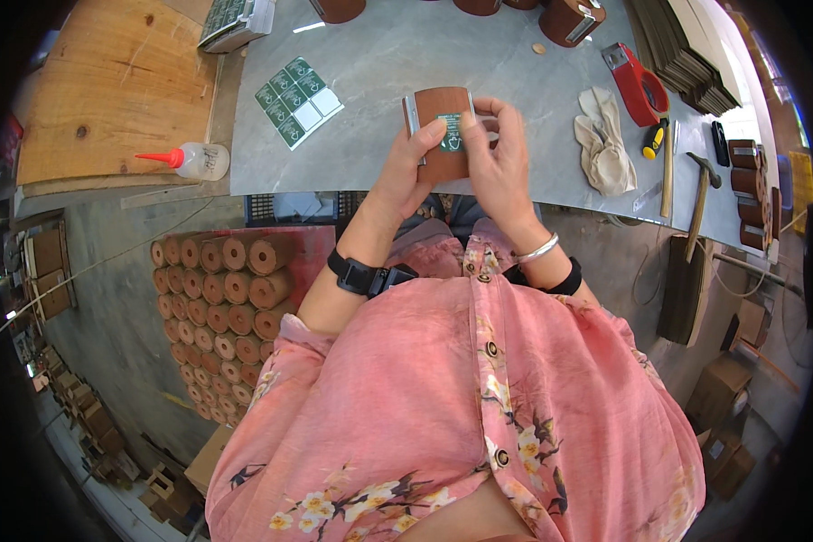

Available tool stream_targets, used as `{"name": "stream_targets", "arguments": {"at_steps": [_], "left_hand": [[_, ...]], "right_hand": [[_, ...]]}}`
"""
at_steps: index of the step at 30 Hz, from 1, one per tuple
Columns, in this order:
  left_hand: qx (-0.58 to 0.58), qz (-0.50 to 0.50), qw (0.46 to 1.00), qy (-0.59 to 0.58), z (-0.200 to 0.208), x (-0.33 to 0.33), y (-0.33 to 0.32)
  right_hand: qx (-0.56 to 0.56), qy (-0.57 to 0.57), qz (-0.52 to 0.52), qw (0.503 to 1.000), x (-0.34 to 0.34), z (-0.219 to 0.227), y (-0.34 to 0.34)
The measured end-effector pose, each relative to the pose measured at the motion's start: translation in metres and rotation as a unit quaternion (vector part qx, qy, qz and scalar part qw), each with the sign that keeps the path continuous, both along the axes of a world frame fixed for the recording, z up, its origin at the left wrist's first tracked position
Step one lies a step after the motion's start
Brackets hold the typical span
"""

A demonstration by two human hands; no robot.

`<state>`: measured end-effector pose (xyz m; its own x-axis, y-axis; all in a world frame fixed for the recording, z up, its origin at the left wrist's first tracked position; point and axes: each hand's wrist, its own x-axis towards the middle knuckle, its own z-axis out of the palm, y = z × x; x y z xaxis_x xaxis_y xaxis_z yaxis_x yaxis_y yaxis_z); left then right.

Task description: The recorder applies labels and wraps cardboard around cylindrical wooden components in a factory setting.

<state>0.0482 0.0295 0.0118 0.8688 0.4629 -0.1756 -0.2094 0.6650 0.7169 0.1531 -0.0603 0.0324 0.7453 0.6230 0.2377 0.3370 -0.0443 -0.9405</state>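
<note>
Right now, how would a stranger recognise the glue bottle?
Start at the grey worktop and go to its left edge, beside the wooden board. The glue bottle lies there on its side: small, clear, the only thing with a red pointed nozzle.

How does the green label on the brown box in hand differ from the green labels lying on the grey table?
The label on the box is single, pressed by both thumbs onto the brown box, held off the table. The loose labels lie flat on the grey table in a cluster, untouched, some blank white. Both are small green rectangles.
</note>
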Motion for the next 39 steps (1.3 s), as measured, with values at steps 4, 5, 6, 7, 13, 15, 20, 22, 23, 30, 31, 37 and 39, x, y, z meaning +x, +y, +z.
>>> {"name": "stream_targets", "arguments": {"at_steps": [4,5,6,7,13,15,20,22,23,30,31,37,39], "left_hand": [[-0.005,-0.014,1.000,0.023,0.004,0.001,0.001],[-0.015,-0.013,0.999,0.032,0.005,0.000,0.001],[-0.023,-0.012,0.999,0.033,0.006,0.001,0.001],[-0.025,-0.013,0.999,0.040,0.007,0.000,0.001],[-0.010,-0.055,0.998,0.028,0.010,0.002,0.006],[-0.026,-0.067,0.997,0.020,0.008,0.001,0.007],[-0.040,-0.056,0.996,0.050,-0.001,-0.011,0.005],[-0.008,-0.095,0.995,0.030,-0.003,-0.014,0.004],[0.001,-0.120,0.993,0.014,-0.003,-0.013,0.006],[-0.006,-0.084,0.996,0.022,0.004,-0.006,0.006],[-0.029,-0.062,0.997,0.036,0.002,-0.003,0.007],[-0.073,-0.030,0.995,0.053,-0.001,0.002,0.005],[-0.126,-0.016,0.992,0.029,0.003,0.001,0.006]], "right_hand": [[0.014,0.089,0.021,0.996,0.017,0.004,0.003],[-0.002,-0.043,0.035,0.998,0.019,0.006,0.004],[-0.015,-0.180,0.051,0.982,0.020,0.008,0.004],[-0.018,-0.175,0.049,0.983,0.022,0.011,0.004],[-0.132,0.019,0.135,0.982,0.038,0.020,0.013],[-0.104,0.016,0.151,0.983,0.041,0.016,0.012],[-0.077,0.048,0.234,0.968,0.041,0.005,-0.005],[-0.097,-0.021,0.231,0.968,0.045,0.006,-0.010],[-0.091,-0.028,0.238,0.966,0.046,0.008,-0.014],[-0.108,-0.144,0.145,0.973,0.091,0.042,-0.050],[-0.101,-0.155,0.124,0.975,0.099,0.046,-0.056],[-0.117,-0.168,0.040,0.978,0.126,0.044,-0.081],[-0.115,-0.178,0.002,0.977,0.149,0.044,-0.085]]}}
